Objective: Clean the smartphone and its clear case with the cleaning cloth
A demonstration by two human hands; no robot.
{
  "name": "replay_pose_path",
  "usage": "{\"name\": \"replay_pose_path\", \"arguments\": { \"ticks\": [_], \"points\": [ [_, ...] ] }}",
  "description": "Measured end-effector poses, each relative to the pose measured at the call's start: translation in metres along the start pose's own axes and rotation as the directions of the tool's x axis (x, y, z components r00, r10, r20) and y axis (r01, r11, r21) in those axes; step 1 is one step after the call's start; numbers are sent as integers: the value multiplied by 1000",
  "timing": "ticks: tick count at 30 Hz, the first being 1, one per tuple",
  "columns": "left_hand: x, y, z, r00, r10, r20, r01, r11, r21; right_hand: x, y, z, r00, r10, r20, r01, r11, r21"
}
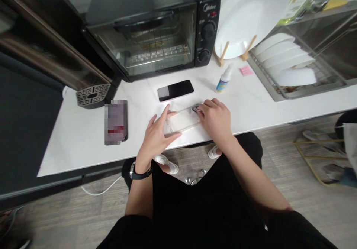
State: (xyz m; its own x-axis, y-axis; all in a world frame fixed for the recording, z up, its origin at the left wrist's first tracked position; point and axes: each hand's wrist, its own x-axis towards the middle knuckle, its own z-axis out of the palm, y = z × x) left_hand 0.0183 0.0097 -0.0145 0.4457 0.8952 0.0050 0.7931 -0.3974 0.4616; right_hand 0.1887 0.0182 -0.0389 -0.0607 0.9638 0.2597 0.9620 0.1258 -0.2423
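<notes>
A clear phone case [184,120] lies on the white countertop in front of me. My left hand [156,133] holds its left end, thumb along the near edge and fingers on the far edge. At the case's right end, my right hand [215,118] has its fingers closed in a pinch on a small dark grey thing [196,108]. I cannot tell whether that is a cloth or part of the case. Just beyond the case lies a phone [176,90] with a black screen. A small white spray bottle [224,79] stands upright to the right.
A black toaster oven [156,37] stands at the back. Left are a machine with a drip tray [93,94] and a pixelated flat object [116,122]. A pink note [245,70], a large white plate [248,22] on a wooden stand, and a rack [275,89] of dishes are right.
</notes>
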Motion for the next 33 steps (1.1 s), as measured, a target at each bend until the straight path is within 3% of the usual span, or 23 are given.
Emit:
{"name": "replay_pose_path", "arguments": {
  "ticks": [2, 6, 10, 14, 17, 21, 24, 29, 33],
  "points": [
    [-1, 0, 0, 1000, -6, 3, 6, 1000, 6, 4, -15, 5, 992, -123, 31, 120, 989, 90],
    [-3, -3, -1, 1000, -14, -19, 14, 1000, 19, 6, -45, 8, 916, -395, 68, 366, 894, 260],
    [-6, -9, 1, 999, 6, -50, -6, 1000, 3, 6, -50, 1, 882, -461, 93, 415, 856, 310],
    [-7, -15, 6, 997, 4, -72, -7, 999, -33, 6, -37, -9, 821, -527, 217, 454, 835, 310],
    [-8, -21, 10, 996, 12, -84, -17, 999, -51, 5, -23, -15, 836, -484, 257, 441, 873, 210],
    [-8, -26, 11, 997, 12, -79, -17, 998, -58, 1, 0, -19, 926, -310, 216, 319, 948, -7],
    [-7, -24, 9, 998, 14, -69, -18, 998, -56, -7, 12, -22, 967, -196, 165, 216, 970, -115],
    [-2, -17, 6, 1000, 1, -26, -2, 1000, -31, -16, 11, -18, 993, -72, 96, 88, 980, -176],
    [1, -10, 5, 999, -33, 37, 33, 999, 1, -8, 9, -9, 998, 49, 28, -44, 989, -143]
  ]
}}
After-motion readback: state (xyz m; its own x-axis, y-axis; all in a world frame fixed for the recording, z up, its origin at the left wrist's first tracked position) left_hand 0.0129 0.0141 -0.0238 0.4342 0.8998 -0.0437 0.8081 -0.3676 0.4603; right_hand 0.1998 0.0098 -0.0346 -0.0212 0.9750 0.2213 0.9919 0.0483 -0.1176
